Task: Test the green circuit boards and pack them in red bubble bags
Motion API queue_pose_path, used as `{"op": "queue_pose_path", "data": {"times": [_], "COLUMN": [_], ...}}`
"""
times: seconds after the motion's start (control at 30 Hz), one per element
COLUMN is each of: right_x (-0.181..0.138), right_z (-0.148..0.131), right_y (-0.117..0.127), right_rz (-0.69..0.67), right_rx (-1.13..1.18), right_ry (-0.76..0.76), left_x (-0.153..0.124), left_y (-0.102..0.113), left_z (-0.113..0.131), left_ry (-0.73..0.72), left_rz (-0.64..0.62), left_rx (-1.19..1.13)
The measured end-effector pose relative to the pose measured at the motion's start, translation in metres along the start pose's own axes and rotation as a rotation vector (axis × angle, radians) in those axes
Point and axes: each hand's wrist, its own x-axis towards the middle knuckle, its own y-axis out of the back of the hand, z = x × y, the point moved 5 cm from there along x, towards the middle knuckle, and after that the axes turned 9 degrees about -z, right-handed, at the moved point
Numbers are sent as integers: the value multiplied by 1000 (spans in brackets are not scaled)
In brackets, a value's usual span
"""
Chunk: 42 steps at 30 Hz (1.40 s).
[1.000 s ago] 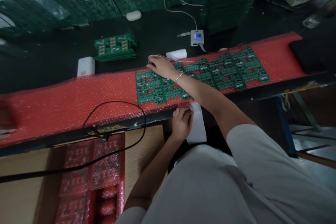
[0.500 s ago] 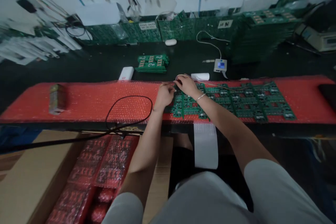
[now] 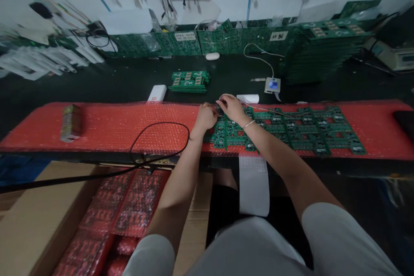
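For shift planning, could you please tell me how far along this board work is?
Looks done: red-wrapped bundles lie in the carton below. In hand: left hand and right hand rest at the left end of the row of boards, bare on red bubble wrap. Left: that row, plus stacks of boards behind.

Both bare arms stretch forward, the left hand loosely curled, knuckles up, just beside the right hand. The right hand lies palm down, fingertips bent. Whether either hand grips anything cannot be told.
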Motion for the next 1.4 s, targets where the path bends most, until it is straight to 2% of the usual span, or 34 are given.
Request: {"op": "queue_pose_path", "data": {"times": [0.13, 0.23, 0.33, 0.43, 0.5, 0.6, 0.7, 0.8, 0.93, 1.07, 1.23, 1.4], "right_x": [2, 5, 4, -13, -32, -61, -76, -77, -75, -75, -75, -76], "right_z": [3, 5, -3, -23, -39, -55, -57, -55, -59, -64, -68, -72], "right_y": [-3, 1, 14, 29, 32, 24, 15, 11, 11, 11, 14, 14], "right_rz": [-4, 8, 22, -10, -84, -203, -227, -224, -250, -285, -303, -318], "right_rx": [29, 60, 97, 132, 166, 206, 196, 167, 115, 35, -34, -66], "right_ry": [-14, -36, -34, 18, 60, 75, 42, 25, 39, 56, 72, 139], "left_x": [-17, -34, -42, -41, -38, -36, -41, -57, -89, -124, -161, -189], "left_y": [-1, -6, -12, -13, -13, -13, -11, -5, 8, 12, 5, -10], "left_z": [4, 4, 0, -3, -4, -6, -6, -6, -5, 10, 43, 65], "left_ry": [-93, -190, -209, -219, -217, -204, -217, -205, -113, -56, -71, -25], "left_rz": [62, 45, 27, 31, 25, -11, -15, 77, 313, 477, 526, 549], "left_rx": [9, 30, 38, 11, -18, -80, -180, -280, -337, -379, -388, -429]}}
